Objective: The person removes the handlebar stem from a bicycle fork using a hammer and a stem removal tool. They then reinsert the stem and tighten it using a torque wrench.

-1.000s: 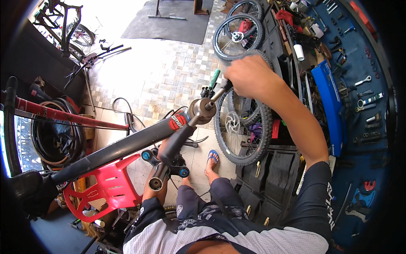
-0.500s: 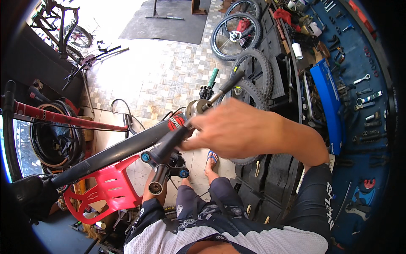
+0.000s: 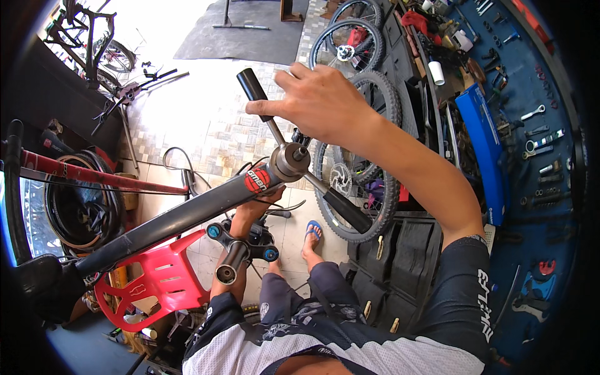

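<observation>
A two-handled turning tool [image 3: 291, 160] with a round metal body sits at the head tube end of a dark grey bicycle frame [image 3: 187, 215]. One black grip [image 3: 251, 87] points up and left; the opposite grip [image 3: 349, 211] points down and right. My right hand [image 3: 322, 100] is at the upper grip, one extended digit lying across it, the other fingers loosely bent and apart. Beneath the head tube, my left hand [image 3: 251, 209] is partly covered by the frame, its fingers mostly hidden. A fork crown [image 3: 240, 253] with blue caps stands in front of my left forearm.
At left are a red frame tube [image 3: 106, 174], a stack of tyres [image 3: 78, 200] and a red plastic chair [image 3: 165, 281]. Bicycle wheels [image 3: 390, 119] lean along the right-hand bench. A blue box [image 3: 484, 150] lies there, beside a blue tool board [image 3: 544, 212] with wrenches.
My right hand has moved up and away from the tool's centre. The two grips have swung round from upper right and lower left. My left hand now shows below the head tube.
</observation>
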Tool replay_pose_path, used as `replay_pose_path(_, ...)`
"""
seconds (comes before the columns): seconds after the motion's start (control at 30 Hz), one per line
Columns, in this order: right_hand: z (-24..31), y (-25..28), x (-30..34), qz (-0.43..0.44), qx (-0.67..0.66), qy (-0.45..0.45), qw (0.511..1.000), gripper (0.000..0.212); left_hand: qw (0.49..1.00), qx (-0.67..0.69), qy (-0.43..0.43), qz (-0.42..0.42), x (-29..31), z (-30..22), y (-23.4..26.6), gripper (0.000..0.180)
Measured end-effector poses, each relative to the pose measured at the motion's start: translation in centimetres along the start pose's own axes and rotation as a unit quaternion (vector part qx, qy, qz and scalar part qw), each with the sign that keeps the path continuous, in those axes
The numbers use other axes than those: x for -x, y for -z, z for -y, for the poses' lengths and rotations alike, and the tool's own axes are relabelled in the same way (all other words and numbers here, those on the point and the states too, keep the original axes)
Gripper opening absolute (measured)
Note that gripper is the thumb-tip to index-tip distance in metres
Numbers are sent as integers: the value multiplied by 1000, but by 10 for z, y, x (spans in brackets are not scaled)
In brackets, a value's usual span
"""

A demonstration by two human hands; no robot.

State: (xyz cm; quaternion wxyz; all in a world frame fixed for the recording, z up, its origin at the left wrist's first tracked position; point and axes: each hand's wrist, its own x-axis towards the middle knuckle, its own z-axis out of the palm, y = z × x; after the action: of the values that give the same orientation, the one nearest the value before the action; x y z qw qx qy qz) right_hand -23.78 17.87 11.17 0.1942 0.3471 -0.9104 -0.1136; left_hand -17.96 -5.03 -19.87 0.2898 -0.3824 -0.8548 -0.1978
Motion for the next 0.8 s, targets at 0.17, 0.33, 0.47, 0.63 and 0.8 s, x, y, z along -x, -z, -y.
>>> replay_pose_path(0.17,-9,-22,-6,-113,22,41,992,40,985,127,113,43,6,-2,-2,83)
replay_pose_path(0.33,-18,-43,-10,-93,-38,82,992,43,961,214,165,64,3,-6,4,81)
replay_pose_path(0.47,-23,-67,-24,-141,-80,139,977,31,999,40,24,27,1,-4,5,74)
replay_pose_path(0.63,-39,-81,-6,-85,-84,101,988,43,990,106,83,47,-10,-9,17,70)
replay_pose_path(0.8,-18,-72,50,31,-90,-110,989,44,824,448,338,83,-6,-14,8,81)
